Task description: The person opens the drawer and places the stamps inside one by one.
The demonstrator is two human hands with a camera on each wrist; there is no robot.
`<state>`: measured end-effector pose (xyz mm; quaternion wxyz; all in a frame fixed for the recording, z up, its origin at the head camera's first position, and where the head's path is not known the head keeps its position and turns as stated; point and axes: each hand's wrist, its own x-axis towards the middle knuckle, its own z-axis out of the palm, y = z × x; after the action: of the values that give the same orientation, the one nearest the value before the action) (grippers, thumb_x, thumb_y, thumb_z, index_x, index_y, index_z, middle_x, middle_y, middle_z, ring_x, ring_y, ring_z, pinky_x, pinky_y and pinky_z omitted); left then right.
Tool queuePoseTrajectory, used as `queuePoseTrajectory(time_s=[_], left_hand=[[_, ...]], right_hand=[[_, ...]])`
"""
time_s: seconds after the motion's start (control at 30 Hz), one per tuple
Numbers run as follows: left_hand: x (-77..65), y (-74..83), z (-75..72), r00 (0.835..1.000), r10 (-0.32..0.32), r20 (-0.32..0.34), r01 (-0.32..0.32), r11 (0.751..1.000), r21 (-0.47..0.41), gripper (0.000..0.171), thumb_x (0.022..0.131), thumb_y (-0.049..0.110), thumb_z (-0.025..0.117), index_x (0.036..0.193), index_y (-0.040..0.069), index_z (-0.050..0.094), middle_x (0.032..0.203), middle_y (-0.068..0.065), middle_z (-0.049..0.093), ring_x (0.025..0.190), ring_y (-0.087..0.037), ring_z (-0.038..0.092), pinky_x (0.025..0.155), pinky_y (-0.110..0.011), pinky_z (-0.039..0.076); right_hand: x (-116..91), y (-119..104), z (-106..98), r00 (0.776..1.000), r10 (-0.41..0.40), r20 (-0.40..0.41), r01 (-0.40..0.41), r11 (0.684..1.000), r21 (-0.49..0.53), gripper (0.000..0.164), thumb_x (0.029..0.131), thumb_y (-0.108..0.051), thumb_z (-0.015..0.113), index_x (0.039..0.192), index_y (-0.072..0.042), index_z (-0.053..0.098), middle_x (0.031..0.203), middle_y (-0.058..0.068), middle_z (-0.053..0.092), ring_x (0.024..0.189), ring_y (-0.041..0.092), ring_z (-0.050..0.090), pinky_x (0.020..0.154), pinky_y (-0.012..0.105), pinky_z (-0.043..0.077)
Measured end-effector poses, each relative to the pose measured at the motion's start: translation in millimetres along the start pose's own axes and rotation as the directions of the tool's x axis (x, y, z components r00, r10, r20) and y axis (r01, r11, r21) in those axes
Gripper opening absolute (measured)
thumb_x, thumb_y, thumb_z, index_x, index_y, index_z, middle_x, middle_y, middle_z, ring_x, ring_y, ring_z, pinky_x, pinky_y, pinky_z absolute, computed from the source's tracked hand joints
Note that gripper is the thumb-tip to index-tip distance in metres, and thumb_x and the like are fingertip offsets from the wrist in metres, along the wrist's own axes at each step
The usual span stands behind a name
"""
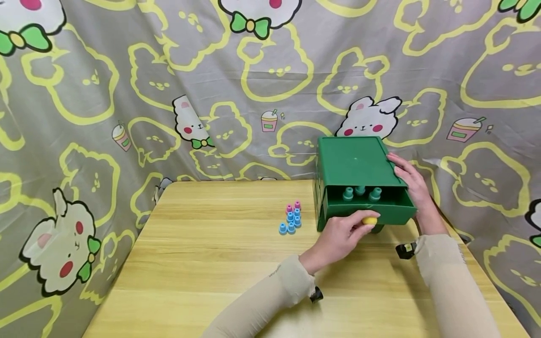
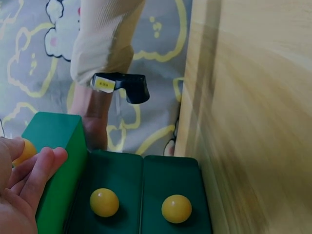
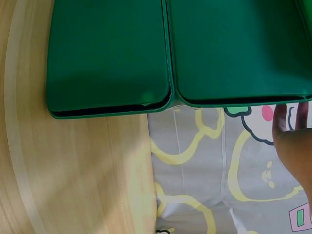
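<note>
A green drawer cabinet [image 1: 355,162] stands at the right of the table, its top drawer [image 1: 395,215] pulled out. My left hand [image 1: 338,237] pinches the yellow round knob [image 1: 370,220] on that drawer's front. Three teal peg-like pieces [image 1: 348,194] show inside the drawer; its front hides the floor of it. My right hand [image 1: 412,183] rests against the cabinet's right side, fingers extended, seen also along the cabinet edge in the right wrist view. Two lower drawers, each with a yellow knob [image 2: 104,202], look closed in the left wrist view.
Left of the cabinet, several blue peg-like pieces [image 1: 290,217] and two pink ones [image 1: 297,204] stand in a loose group on the wooden table [image 1: 203,253]. A patterned grey curtain [image 1: 236,94] hangs behind the table and along its sides.
</note>
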<state>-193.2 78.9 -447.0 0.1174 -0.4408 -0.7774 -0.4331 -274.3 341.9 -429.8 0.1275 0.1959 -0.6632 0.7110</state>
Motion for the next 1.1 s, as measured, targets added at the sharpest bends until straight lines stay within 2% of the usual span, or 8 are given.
queuePoseTrajectory(time_s=[0.1, 0.33, 0.6, 0.9, 1.1], left_hand=[[1.3, -2.6, 0.2, 1.0, -0.003, 0.002, 0.003, 1.0, 0.001, 0.032, 0.108, 0.027, 0.056, 0.139, 0.019, 0.061, 0.071, 0.007, 0.054, 0.056, 0.003, 0.04, 0.057, -0.007, 0.036], [4.7, -7.1, -0.7, 1.0, -0.008, 0.003, 0.008, 1.0, 0.01, 0.032, 0.108, 0.027, 0.056, 0.139, 0.02, 0.061, 0.07, 0.007, 0.053, 0.055, 0.003, 0.04, 0.056, -0.008, 0.035], [8.8, -11.1, -2.0, 1.0, -0.018, 0.004, 0.018, 1.0, -0.001, 0.032, 0.109, 0.028, 0.055, 0.139, 0.02, 0.061, 0.07, 0.007, 0.053, 0.056, 0.003, 0.041, 0.057, -0.008, 0.036], [12.8, -16.3, -2.6, 0.999, -0.04, 0.015, 0.039, 0.999, 0.016, 0.034, 0.109, 0.031, 0.053, 0.141, 0.023, 0.06, 0.071, 0.009, 0.053, 0.056, 0.003, 0.041, 0.056, -0.009, 0.037], [14.6, -19.0, -1.8, 0.999, -0.042, 0.014, 0.042, 0.999, -0.006, 0.033, 0.109, 0.03, 0.054, 0.141, 0.022, 0.061, 0.074, 0.008, 0.056, 0.055, 0.002, 0.043, 0.056, -0.009, 0.038]], right_hand=[[-0.2, 0.3, 0.6, 1.0, -0.001, -0.008, 0.001, 1.0, -0.008, 0.041, 0.11, -0.007, 0.044, 0.15, -0.001, 0.052, 0.155, -0.006, 0.046, 0.14, -0.001, 0.039, 0.109, 0.013, 0.032], [-0.3, -0.3, 2.1, 1.0, 0.014, -0.007, -0.014, 1.0, 0.023, 0.042, 0.111, -0.008, 0.044, 0.151, 0.0, 0.05, 0.151, -0.014, 0.047, 0.141, -0.001, 0.038, 0.108, 0.013, 0.034], [-3.4, -1.1, 4.7, 0.998, 0.068, -0.007, -0.067, 0.988, 0.14, 0.044, 0.111, -0.011, 0.044, 0.154, 0.0, 0.046, 0.161, -0.004, 0.037, 0.145, 0.007, 0.034, 0.105, 0.014, 0.039], [-4.0, -1.7, 5.0, 0.995, 0.101, -0.022, -0.098, 0.99, 0.101, 0.044, 0.112, -0.017, 0.045, 0.155, -0.007, 0.048, 0.163, -0.008, 0.036, 0.147, 0.01, 0.032, 0.103, 0.013, 0.042], [-5.2, -1.8, 5.2, 0.995, 0.098, -0.022, -0.096, 0.991, 0.097, 0.044, 0.112, -0.016, 0.044, 0.155, -0.008, 0.048, 0.163, -0.008, 0.037, 0.148, 0.01, 0.031, 0.103, 0.012, 0.042]])
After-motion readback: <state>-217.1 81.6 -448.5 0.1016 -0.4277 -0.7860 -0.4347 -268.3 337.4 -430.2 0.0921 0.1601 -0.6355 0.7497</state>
